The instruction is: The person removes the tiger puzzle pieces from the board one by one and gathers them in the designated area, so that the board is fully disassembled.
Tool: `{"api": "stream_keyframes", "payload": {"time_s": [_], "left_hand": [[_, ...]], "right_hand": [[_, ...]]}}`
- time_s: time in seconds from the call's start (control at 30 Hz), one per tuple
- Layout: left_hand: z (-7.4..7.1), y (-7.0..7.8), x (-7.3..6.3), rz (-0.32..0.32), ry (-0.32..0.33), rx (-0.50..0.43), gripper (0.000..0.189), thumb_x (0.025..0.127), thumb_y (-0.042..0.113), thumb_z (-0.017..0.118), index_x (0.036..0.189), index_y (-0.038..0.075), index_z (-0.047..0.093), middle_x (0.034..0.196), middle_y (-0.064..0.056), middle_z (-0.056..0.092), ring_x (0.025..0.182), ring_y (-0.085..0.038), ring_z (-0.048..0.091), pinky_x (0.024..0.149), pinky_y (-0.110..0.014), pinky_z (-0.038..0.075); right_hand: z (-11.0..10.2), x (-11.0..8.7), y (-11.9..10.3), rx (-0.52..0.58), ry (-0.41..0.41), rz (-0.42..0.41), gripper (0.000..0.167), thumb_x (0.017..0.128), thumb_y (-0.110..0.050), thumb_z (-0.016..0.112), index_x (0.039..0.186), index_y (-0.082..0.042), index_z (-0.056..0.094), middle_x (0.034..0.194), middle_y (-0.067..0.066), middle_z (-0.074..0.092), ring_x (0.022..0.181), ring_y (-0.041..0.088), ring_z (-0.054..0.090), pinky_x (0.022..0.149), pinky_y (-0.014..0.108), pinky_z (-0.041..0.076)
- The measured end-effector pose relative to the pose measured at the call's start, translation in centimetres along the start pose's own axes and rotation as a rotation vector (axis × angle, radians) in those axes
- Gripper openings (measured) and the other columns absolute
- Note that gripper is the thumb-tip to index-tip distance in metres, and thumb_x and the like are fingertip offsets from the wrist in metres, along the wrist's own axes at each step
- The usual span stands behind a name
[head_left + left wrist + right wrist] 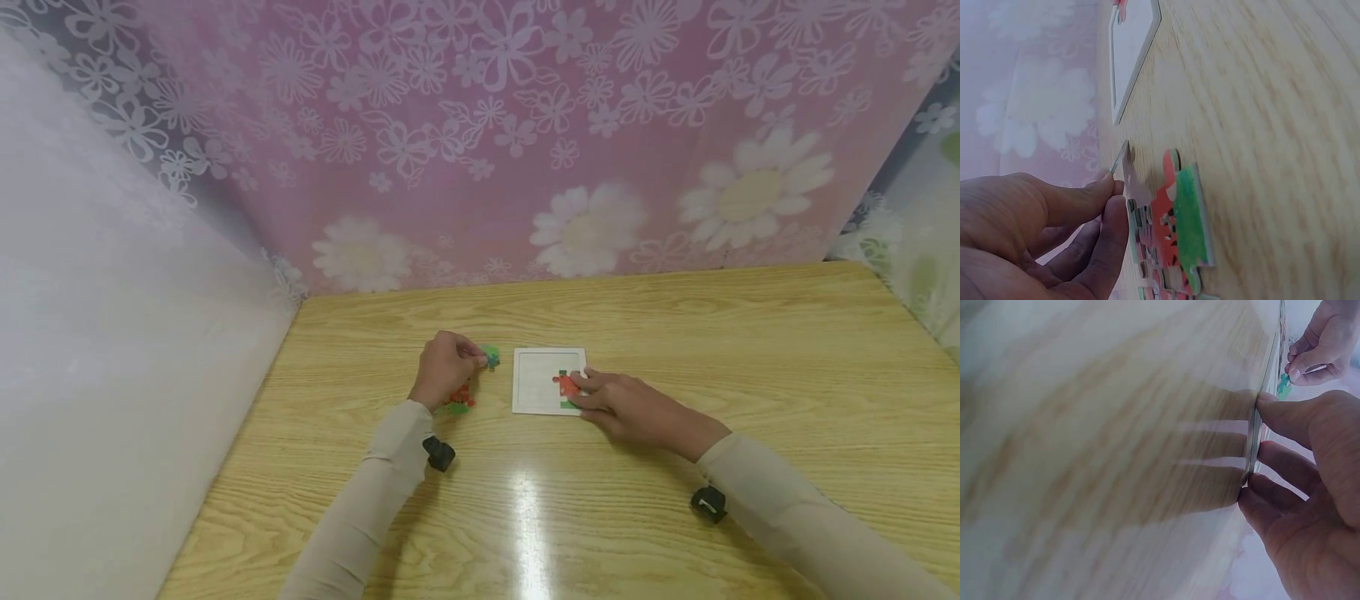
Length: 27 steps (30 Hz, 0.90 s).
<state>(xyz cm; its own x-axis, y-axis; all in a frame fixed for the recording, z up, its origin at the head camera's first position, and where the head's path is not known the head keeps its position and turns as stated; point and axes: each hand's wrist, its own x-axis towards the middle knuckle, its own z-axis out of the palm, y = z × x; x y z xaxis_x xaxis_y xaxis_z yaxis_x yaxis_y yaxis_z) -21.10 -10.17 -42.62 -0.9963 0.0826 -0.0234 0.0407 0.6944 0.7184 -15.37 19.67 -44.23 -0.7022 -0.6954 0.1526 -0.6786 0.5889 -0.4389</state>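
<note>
My left hand [448,367] pinches a green puzzle piece [490,357] between thumb and fingertips, left of the white puzzle board [534,385]. In the left wrist view this piece is tilted, its edge toward the camera. Red and green puzzle pieces [1179,219] lie in a cluster beneath that hand, partly hidden by it from above. At the board's right side, my right hand [626,406] holds the edge, its fingertips reaching over the surface. Joined red and green pieces [567,388] lie in the board's right part, partly covered by those fingers.
The board and pieces lie on a wood-grain table [645,533]. Behind the table hangs a pink flowered cloth [465,167], and a pale cloth [127,333] borders its left side. Dark wrist cameras sit under both sleeves, close above the tabletop.
</note>
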Motion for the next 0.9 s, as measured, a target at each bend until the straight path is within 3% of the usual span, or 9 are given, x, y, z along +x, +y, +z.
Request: {"api": "stream_keyframes", "payload": {"time_s": [0.63,0.9], "left_hand": [[-0.1,0.5,-0.3,0.025,-0.014,0.034,0.008,0.091,0.012,0.078,0.095,0.007,0.081,0.097,-0.007,0.076,0.075,-0.017,0.068,0.068,-0.036,0.057],[1.4,2.7,-0.8,0.077,-0.141,0.001,0.01,0.092,0.01,0.076,0.1,0.005,0.08,0.095,-0.005,0.074,0.087,-0.019,0.068,0.077,-0.035,0.057]], "right_hand": [[-0.1,-0.1,-0.1,-0.016,0.015,0.0,0.03,0.096,-0.007,0.069,0.124,0.003,0.07,0.141,0.026,0.054,0.131,0.048,0.05,0.1,0.058,0.047],[0.1,0.1,0.1,-0.023,-0.008,-0.001,0.031,0.097,-0.007,0.068,0.126,0.004,0.068,0.142,0.026,0.053,0.132,0.048,0.048,0.101,0.056,0.046]]}}
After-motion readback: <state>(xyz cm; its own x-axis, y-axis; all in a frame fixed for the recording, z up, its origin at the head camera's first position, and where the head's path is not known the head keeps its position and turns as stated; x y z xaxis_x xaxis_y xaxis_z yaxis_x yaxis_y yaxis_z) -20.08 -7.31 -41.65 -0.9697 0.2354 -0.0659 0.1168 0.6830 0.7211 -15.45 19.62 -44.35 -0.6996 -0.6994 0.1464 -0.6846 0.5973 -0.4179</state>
